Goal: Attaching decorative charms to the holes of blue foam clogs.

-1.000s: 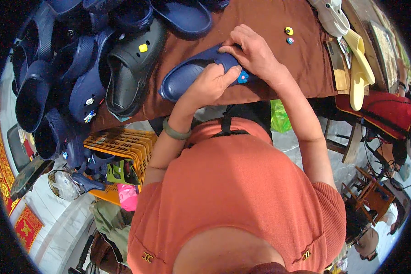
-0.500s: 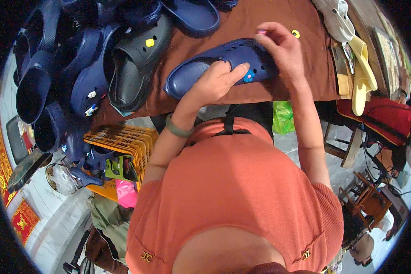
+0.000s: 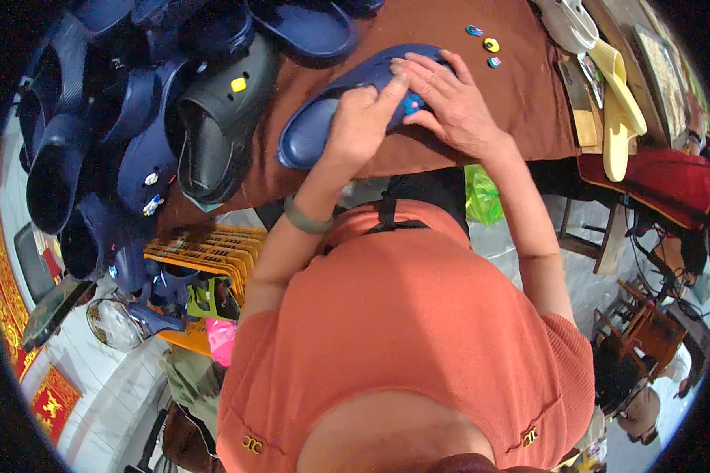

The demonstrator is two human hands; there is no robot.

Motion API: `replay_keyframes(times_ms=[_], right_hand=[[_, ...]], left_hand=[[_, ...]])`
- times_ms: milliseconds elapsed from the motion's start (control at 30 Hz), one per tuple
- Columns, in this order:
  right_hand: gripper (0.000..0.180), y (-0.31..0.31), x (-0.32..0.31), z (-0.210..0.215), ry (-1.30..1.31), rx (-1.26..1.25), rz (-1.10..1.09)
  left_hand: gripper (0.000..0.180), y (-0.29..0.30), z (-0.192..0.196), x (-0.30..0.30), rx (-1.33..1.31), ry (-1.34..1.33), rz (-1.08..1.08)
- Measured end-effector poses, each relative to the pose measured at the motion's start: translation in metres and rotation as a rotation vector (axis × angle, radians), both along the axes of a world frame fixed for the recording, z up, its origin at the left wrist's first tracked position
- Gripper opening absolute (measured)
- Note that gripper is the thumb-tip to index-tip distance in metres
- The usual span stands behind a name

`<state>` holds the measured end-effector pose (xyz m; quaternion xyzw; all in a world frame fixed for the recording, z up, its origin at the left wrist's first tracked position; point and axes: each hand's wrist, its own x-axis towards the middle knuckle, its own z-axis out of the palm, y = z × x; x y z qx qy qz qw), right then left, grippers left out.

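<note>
A dark blue clog (image 3: 308,130) lies slantwise on the brown cloth (image 3: 521,118), its heel toward me at the left. My left hand (image 3: 359,122) grips its side, fingers inside the opening and thumb on the upper. Across the toe part lies my right hand (image 3: 457,110), its fingers over the top and its thumb on the near side. Between the two thumbs shows a blue flower-shaped shoe charm (image 3: 411,103) with a pink centre, set in the upper. Whatever is under my right fingers is hidden. Beyond that hand lie a yellow charm (image 3: 491,45) and two small bluish charms (image 3: 473,31).
Left of the clog stands a black clog (image 3: 213,118) with a yellow charm. Several blue clogs (image 3: 63,158) are heaped further left, above an orange crate (image 3: 213,252). A pale yellow slipper (image 3: 623,110) and a white clog (image 3: 566,24) lie at the right edge.
My right hand, which pinched a small pinkish piece above the toe, has come down onto the clog. The clog has shifted slightly left. Loose charms beyond it now show.
</note>
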<state>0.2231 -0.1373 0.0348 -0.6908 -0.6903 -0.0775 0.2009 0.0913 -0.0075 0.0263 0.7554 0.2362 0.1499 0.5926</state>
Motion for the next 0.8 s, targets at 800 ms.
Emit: replay_keyframes(times_ms=[800], right_hand=[[0.022, 0.007, -0.032, -0.028, 0.214, 0.529, -0.054]], left_hand=[[0.047, -0.001, 0.002, 0.003, -0.092, 0.017, 0.084]])
